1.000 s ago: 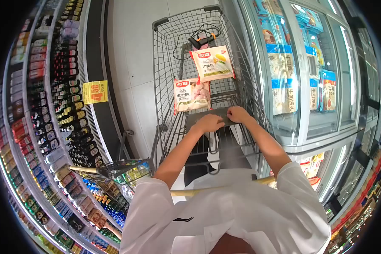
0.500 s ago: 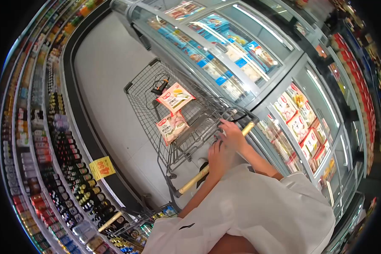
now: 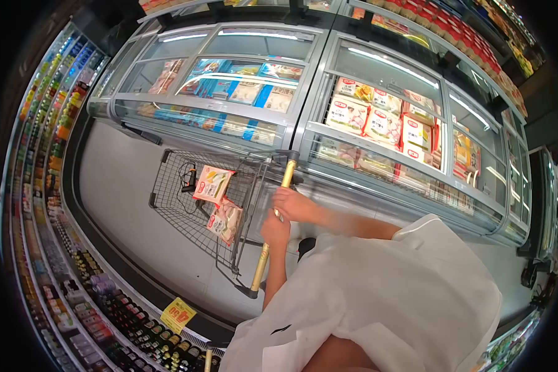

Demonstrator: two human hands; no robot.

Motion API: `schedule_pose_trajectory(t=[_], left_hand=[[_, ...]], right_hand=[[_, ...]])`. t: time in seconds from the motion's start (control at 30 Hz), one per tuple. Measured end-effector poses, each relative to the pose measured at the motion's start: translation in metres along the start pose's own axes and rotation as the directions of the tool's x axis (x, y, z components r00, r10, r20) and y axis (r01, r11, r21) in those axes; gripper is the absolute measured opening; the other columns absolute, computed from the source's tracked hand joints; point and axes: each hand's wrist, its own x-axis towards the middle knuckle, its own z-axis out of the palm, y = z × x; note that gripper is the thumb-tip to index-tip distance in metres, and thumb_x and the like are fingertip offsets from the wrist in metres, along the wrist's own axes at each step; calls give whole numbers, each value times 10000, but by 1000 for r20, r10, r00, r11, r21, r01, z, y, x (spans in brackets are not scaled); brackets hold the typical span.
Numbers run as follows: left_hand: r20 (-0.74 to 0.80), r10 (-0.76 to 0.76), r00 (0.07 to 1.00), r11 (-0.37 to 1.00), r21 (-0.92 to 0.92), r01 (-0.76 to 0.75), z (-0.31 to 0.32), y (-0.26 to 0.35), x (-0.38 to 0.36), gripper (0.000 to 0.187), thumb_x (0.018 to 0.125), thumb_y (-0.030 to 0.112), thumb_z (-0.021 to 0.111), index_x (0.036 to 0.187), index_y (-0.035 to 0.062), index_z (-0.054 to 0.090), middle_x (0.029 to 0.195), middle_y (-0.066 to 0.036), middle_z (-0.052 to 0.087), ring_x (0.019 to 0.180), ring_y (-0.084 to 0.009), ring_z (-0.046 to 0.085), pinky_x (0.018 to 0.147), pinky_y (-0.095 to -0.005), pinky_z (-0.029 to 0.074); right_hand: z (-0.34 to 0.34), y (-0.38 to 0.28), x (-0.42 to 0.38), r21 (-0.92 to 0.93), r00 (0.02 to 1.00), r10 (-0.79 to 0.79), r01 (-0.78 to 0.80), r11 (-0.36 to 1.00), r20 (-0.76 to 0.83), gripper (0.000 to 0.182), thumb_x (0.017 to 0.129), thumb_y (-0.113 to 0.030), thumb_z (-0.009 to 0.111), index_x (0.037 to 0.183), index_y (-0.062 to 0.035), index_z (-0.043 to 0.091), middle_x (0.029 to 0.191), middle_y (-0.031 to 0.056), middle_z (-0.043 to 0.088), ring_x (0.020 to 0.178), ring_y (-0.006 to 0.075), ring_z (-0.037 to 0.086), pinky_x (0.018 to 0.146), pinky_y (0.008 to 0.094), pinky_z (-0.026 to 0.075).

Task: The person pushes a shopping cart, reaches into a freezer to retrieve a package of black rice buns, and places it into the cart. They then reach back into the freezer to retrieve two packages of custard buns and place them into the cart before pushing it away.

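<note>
Freezers (image 3: 390, 118): standing in a row, now filling the upper view as the wearer is turning.
Shelf (image 3: 108, 291): running along the lower left, carrying bottles.
Cart (image 3: 152, 199): standing just beside the freezers, its basket pointing left.
Handle (image 3: 260, 268): now bearing both hands, which a second ago were resting on the fold-down seat; control is thus passing to the bar.
Bags, two (image 3: 214, 184) (image 3: 224, 221): still lying in the basket, touching.
Right hand (image 3: 293, 204), left hand (image 3: 275, 229): sitting together, fingers seemingly clamping on the handle, though slight blur is obscuring the grip.
Device (image 3: 190, 184): lying beside the bags, trailing cable.
</note>
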Motion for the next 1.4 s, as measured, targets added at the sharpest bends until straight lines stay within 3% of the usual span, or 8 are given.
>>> schedule_pose_trajectory(t=[0.13, 0.2, 0.4, 0.53, 0.8, 0.97, 1.17, 1.4], left_hand=[[176, 35, 984, 999, -3, -35, -5, 0, 9, 390, 840, 379, 675, 963, 21, 581, 841, -203, 693, 761, -415, 677, 689, -506, 536], [222, 17, 975, 999, 40, -26, -11, 16, 12, 407, 828, 388, 689, 955, 16, 589, 852, -208, 696, 786, -416, 679, 712, -508, 536], [155, 60, 986, 920, 374, -115, -34, 126, 54, 427, 839, 383, 696, 1001, -9, 649, 876, -214, 709, 876, -391, 682, 781, -479, 524], [112, 150, 982, 984, -112, -137, -4, 250, 93, 290, 895, 302, 670, 985, 27, 696, 863, -132, 734, 740, -268, 712, 693, -393, 537], [606, 575, 550, 809, -318, -495, 173, 502, 95, 266, 872, 281, 678, 1027, 65, 665, 848, -68, 724, 745, -254, 697, 705, -390, 533], [755, 564, 334, 762, -319, -564, 348, 549, 83, 357, 864, 314, 686, 1102, 54, 632, 911, -104, 723, 812, -259, 695, 750, -391, 538], [968, 167, 187, 930, -92, -355, 448, 559, 101, 643, 764, 421, 755, 1226, 0, 600, 1177, -218, 659, 1110, -368, 625, 943, -420, 508], [921, 269, 283, 946, -307, 102, 514, 538, 74, 676, 825, 335, 771, 1357, 39, 477, 1169, -157, 665, 1059, -251, 645, 935, -349, 509]], right_hand=[[-48, -6, -30, 128, 991, 104, -93, 987, -82, 161, 871, -194, 627, 900, -44, 681, 956, 115, 689, 1013, 326, 621, 889, 439, 492], [-84, 9, -47, 200, 831, 283, -417, 887, 478, 191, 853, -254, 639, 890, -82, 712, 890, 127, 710, 901, 346, 668, 789, 461, 535], [-182, 116, -133, 242, 835, 450, -530, 813, 316, 188, 874, -267, 657, 856, -89, 714, 753, 111, 694, 734, 328, 662, 678, 441, 517], [-258, 197, -193, 393, 705, 692, -687, 611, 158, 213, 890, -273, 658, 846, -71, 708, 728, 130, 683, 672, 299, 654, 649, 406, 502], [-260, 392, -421, 155, 25, 998, -988, 16, 52, 328, 855, -258, 645, 1067, -8, 646, 956, 200, 689, 900, 337, 674, 796, 415, 536], [-265, 434, -475, -123, -813, 581, -580, -805, 32, 968, 735, -373, 720, 1455, 102, 280, 1476, 276, 378, 1397, 381, 362, 1150, 491, 299], [-307, 448, -492, 89, -869, 491, -485, -870, 68, 879, 773, -426, 656, 1416, 94, 358, 1416, 266, 476, 1312, 339, 497, 1089, 386, 400], [-299, 461, -513, 286, -832, 546, -503, -816, 94, 785, 854, -526, 520, 1295, 119, 458, 1326, 309, 529, 1218, 418, 554, 999, 479, 460]])
